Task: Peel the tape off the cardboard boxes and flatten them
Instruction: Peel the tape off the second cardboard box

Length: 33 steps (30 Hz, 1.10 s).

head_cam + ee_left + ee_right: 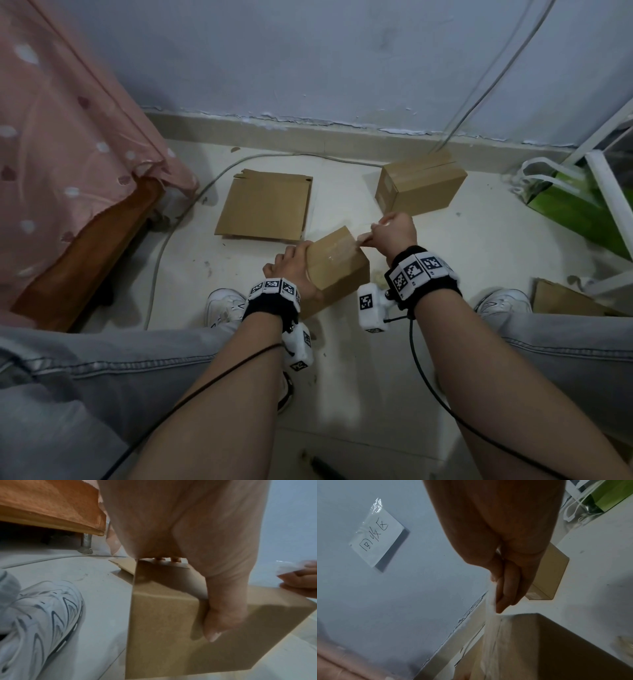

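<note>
A small brown cardboard box [337,265] is held tilted above the floor between my knees. My left hand [291,270] grips its left side, thumb [221,616] down the near face [163,635], fingers over the top. My right hand [390,231] pinches a strip of clear tape [364,237] at the box's far right corner, pulled up off the top face; the tape [491,622] runs from my fingers [505,591] down to the box [547,649]. A second sealed, taped box [419,186] stands by the wall. A flattened box [265,207] lies on the floor.
A bed with pink cloth [68,137] and orange wooden frame [82,253] fills the left. A grey cable [191,209] crosses the floor. A green bag [575,202] and white rack [613,192] stand right. More cardboard [565,298] lies by my right shoe [503,301]. A paper note [376,536] hangs on the wall.
</note>
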Each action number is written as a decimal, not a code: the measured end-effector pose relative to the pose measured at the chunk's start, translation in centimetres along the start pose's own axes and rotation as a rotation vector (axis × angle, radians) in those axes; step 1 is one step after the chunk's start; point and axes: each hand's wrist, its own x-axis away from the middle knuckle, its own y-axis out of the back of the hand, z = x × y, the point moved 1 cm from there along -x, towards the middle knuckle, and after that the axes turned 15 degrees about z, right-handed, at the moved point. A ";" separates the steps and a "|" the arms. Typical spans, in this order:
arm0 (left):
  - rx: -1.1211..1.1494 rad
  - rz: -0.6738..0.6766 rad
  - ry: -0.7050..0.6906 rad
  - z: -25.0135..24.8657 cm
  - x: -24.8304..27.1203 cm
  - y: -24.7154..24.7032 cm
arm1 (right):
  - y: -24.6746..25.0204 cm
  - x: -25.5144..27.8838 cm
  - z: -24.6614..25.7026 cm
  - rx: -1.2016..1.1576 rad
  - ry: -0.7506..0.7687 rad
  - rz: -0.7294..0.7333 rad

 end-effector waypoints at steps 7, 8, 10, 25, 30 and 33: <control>0.042 0.033 -0.005 1.4 -0.2 -0.3 | 1.6 3.0 2.1 -0.055 -0.001 -0.105; 0.045 0.031 -0.013 1.5 -0.2 -0.3 | 2.0 3.0 2.0 -0.042 -0.002 -0.128; 0.059 0.027 -0.019 1.7 -0.3 -0.3 | 2.7 3.2 2.1 -0.059 -0.004 -0.163; 0.392 0.067 -0.102 2.5 0.0 -0.5 | 3.1 4.4 6.9 -0.894 0.189 0.226; 0.443 0.066 -0.111 2.9 -0.4 -1.6 | 1.3 3.3 6.2 -0.315 0.115 0.174; 0.454 0.068 -0.093 3.0 -0.5 -2.1 | 0.0 3.3 5.2 0.152 0.082 0.278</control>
